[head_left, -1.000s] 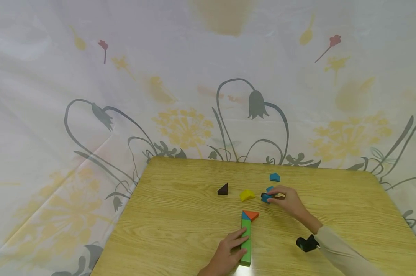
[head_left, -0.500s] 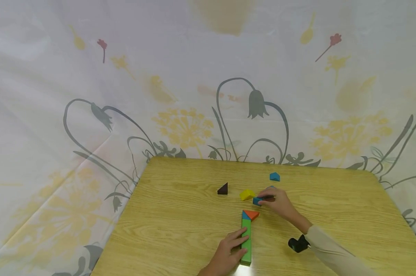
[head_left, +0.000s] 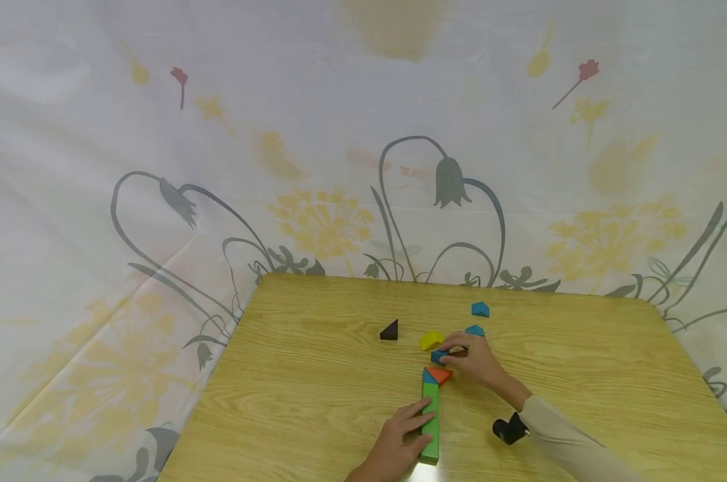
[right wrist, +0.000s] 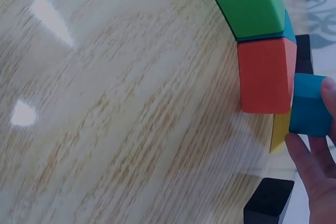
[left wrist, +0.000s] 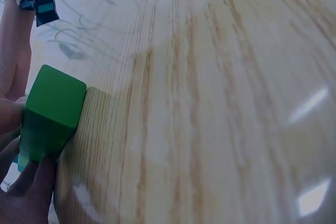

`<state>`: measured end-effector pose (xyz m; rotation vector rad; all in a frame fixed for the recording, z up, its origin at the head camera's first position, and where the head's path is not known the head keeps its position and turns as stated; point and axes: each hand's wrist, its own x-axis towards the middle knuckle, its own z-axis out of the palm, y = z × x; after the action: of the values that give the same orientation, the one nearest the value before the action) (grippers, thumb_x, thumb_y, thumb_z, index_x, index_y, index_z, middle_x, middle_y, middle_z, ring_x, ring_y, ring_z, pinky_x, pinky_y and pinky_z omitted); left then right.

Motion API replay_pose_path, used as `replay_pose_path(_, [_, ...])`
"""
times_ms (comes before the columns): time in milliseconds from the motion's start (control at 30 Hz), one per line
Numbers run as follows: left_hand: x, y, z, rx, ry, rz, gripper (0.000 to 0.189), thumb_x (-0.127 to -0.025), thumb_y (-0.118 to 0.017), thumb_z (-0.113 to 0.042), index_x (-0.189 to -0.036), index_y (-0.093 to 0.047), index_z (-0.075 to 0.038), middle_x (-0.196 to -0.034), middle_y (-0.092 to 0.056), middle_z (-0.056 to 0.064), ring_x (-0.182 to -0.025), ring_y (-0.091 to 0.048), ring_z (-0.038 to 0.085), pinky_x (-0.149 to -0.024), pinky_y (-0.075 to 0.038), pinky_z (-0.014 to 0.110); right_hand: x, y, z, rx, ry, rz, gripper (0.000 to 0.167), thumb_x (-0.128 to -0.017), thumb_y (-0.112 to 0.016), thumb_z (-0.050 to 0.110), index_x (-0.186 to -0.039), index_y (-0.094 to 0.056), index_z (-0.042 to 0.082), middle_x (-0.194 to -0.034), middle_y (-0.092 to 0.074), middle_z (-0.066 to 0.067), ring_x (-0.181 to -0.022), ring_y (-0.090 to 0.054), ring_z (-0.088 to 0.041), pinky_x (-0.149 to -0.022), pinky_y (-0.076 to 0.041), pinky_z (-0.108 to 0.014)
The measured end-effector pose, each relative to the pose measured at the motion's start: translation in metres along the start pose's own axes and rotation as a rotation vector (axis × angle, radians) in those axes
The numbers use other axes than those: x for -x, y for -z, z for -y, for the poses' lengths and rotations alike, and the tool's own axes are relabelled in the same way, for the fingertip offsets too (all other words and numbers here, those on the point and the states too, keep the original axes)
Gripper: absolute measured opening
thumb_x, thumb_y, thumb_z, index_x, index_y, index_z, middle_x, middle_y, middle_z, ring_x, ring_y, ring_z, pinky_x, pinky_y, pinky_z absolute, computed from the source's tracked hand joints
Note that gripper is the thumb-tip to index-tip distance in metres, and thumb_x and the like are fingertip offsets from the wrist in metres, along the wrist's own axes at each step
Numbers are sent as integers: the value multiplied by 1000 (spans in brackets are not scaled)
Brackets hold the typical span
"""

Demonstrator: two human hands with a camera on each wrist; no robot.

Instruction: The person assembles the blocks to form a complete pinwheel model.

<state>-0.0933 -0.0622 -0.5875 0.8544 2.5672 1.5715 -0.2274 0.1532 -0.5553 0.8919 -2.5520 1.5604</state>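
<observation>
In the head view my right hand (head_left: 474, 361) pinches a blue block (head_left: 438, 357) between thumb and fingers, just beyond a red triangular block (head_left: 440, 375). The right wrist view shows the same blue block (right wrist: 308, 104) beside the red block's end. My left hand (head_left: 393, 442) rests on a long green block (head_left: 430, 422), fingers extended over its top. A small blue triangle (head_left: 428, 377) sits between the green block's far end and the red block. Close to the right hand is a yellow block (head_left: 431, 340).
Farther back lie two blue blocks, one nearer (head_left: 475, 330) and one farther (head_left: 480, 309). A black triangular block (head_left: 389, 330) stands to the left. Another black block (right wrist: 269, 200) shows low in the right wrist view. A flower-printed sheet (head_left: 339, 134) hangs behind the table (head_left: 315, 415).
My right hand has carried the blue block left and toward me, from beside the other blue blocks to near the red block. The left hand and green block stay put.
</observation>
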Motion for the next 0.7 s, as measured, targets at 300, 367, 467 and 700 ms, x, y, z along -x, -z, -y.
replay_pose_path(300, [0, -1, 1, 14, 56, 42, 41, -97, -53, -28, -131, -56, -4, -145, -43, 4, -130, -40, 23, -103, -39, 36, 3, -3, 3, -14, 64, 9, 14, -81, -70, -4, -95, -71, -3, -96, -63, -18, -86, -64, -33, -70, -56, -30])
replay_pose_path(367, [-1, -1, 2, 7, 57, 43, 41, -97, -53, -29, -131, -56, -5, -145, -43, 3, -130, -40, 22, -103, -38, 36, 3, -2, 11, -21, 63, 20, 13, -81, -69, -7, -94, -70, -6, -96, -63, -20, -86, -63, -36, -70, -56, -32])
replay_pose_path(467, [-1, -2, 3, -10, 41, 31, 41, -97, -54, -28, -131, -57, -5, -144, -44, 3, -129, -41, 21, -102, -39, 36, 3, -2, 11, -7, 50, 30, 13, -82, -69, -6, -95, -70, -5, -97, -62, -19, -87, -63, -30, -71, -56, -28])
replay_pose_path(700, [-1, -1, 1, -20, 25, 16, 39, -96, -55, -25, -129, -58, -4, -143, -45, 5, -128, -42, 22, -101, -40, 35, 2, -2, 29, -29, 40, 46, 13, -80, -68, -10, -93, -69, -10, -96, -61, -24, -86, -61, -42, -72, -55, -41])
